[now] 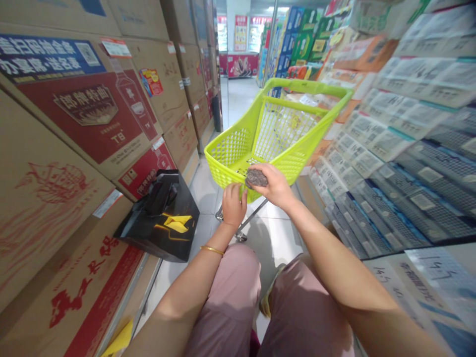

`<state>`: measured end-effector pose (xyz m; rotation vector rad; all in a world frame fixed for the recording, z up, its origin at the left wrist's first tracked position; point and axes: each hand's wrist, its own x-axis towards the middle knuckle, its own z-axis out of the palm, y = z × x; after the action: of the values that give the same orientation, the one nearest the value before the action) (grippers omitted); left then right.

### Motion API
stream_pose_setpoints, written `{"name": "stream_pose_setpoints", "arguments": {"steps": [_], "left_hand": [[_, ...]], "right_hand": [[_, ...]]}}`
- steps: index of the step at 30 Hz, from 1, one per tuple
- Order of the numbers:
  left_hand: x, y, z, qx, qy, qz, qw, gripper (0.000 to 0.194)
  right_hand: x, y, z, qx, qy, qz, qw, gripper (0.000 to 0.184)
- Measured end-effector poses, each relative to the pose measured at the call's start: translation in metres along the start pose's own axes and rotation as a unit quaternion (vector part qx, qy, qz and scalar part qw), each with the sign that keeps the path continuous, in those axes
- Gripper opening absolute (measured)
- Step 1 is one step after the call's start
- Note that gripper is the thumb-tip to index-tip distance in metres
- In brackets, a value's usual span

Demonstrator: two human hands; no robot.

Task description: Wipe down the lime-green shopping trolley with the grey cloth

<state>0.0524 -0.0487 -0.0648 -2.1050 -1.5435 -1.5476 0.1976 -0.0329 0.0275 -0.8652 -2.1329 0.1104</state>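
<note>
My pink-trousered knees (pixel 235 285) are bending just below me. Beyond them, my right hand (pixel 277 184) is gripping a grey wad (pixel 256 178) between thumb and fingers, at the near end of a lime-green shopping cart (pixel 227 171). My left hand (pixel 234 207) is half curling its fingers against the cart's near wall, though I cannot tell whether it is grasping anything. A black bag (pixel 178 198) is sitting to my left, just beside stacked cartons (pixel 87 111).

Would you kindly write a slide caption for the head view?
Right hand holding a grey lump at the near edge of a green cart, left hand close by, stacked cartons alongside.
</note>
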Motion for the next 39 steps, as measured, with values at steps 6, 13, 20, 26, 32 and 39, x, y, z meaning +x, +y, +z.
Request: {"name": "stream_pose_setpoints", "arguments": {"steps": [6, 13, 20, 26, 32, 39], "left_hand": [[0.003, -0.002, 0.005, 0.008, 0.008, -0.006, 1.0, 0.025], [0.001, -0.008, 0.005, 0.015, 0.0, 0.02, 1.0, 0.019], [0.001, -0.015, 0.002, 0.02, -0.002, 0.022, 1.0, 0.019], [-0.001, -0.021, 0.002, 0.011, 0.009, 0.008, 1.0, 0.019], [-0.002, -0.022, -0.001, 0.007, 0.0, -0.005, 1.0, 0.019], [-0.002, -0.021, -0.003, -0.004, 0.005, -0.019, 1.0, 0.014]], "right_hand": [[-0.009, 0.002, 0.01, -0.009, 0.031, -0.019, 0.999, 0.04], [-0.028, 0.015, 0.032, -0.118, 0.038, -0.023, 0.992, 0.039], [-0.046, 0.041, 0.055, -0.136, -0.056, -0.074, 0.986, 0.026], [-0.064, 0.045, 0.076, -0.177, -0.1, -0.135, 0.97, 0.026], [-0.061, 0.032, 0.073, -0.193, -0.114, -0.182, 0.958, 0.023], [-0.029, 0.003, 0.047, -0.092, 0.064, -0.195, 0.974, 0.022]]}}
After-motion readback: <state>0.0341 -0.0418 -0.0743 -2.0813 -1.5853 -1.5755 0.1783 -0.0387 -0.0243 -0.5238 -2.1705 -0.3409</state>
